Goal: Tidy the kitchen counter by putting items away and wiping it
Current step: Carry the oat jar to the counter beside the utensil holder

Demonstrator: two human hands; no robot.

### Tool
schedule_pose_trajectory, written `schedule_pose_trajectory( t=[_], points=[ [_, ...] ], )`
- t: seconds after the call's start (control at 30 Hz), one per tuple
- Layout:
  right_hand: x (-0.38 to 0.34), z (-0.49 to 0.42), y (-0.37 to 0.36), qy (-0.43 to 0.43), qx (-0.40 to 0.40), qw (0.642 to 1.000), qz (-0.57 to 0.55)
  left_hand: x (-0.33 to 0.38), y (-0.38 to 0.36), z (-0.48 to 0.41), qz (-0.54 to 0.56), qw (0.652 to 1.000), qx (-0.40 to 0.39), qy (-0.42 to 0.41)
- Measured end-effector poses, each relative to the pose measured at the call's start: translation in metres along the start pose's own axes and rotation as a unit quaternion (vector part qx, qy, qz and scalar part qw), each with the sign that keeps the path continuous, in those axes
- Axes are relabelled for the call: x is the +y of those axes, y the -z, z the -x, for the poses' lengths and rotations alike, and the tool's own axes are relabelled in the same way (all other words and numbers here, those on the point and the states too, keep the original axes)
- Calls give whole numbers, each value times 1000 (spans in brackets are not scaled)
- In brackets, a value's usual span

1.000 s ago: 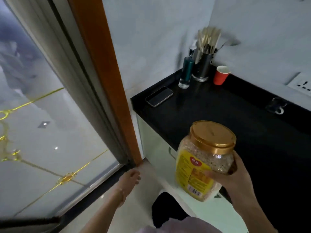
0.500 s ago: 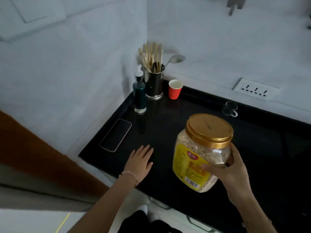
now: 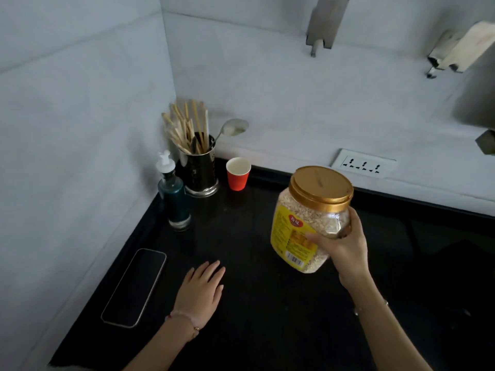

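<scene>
Home kitchen corner: black counter (image 3: pixel 267 303), utensil holder (image 3: pixel 199 170), soap bottle (image 3: pixel 174 199), wall socket (image 3: pixel 363 166).

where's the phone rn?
Head view: the phone lies flat at the left edge of the black counter, along the wall, just left of the left hand and nearer the camera than the green soap bottle.

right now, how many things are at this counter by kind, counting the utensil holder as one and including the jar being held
jar, held by the right hand: 1
pump bottle: 1
utensil holder: 1
red cup: 1
phone: 1
total: 5
</scene>
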State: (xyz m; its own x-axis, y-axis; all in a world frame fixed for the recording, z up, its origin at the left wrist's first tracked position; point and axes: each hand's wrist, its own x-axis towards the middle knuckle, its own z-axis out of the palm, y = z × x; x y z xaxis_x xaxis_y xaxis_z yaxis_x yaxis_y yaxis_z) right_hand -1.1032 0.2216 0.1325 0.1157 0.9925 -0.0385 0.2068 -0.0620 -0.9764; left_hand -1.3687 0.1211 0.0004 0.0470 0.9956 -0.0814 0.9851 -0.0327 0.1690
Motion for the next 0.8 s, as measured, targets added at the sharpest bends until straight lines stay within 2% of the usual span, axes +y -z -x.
schedule_pose_trajectory(
  t=[0.4,0.5,0.8],
  points=[
    [10,-98,-43,3,-86,995,44,4,5,-4,34,998,-60,7],
    [11,-119,-44,1,-117,992,51,4,1,-5,10,999,-36,20],
    [16,-163,-40,44,-166,980,98,10,6,-7,17,998,-44,45]
  ],
)
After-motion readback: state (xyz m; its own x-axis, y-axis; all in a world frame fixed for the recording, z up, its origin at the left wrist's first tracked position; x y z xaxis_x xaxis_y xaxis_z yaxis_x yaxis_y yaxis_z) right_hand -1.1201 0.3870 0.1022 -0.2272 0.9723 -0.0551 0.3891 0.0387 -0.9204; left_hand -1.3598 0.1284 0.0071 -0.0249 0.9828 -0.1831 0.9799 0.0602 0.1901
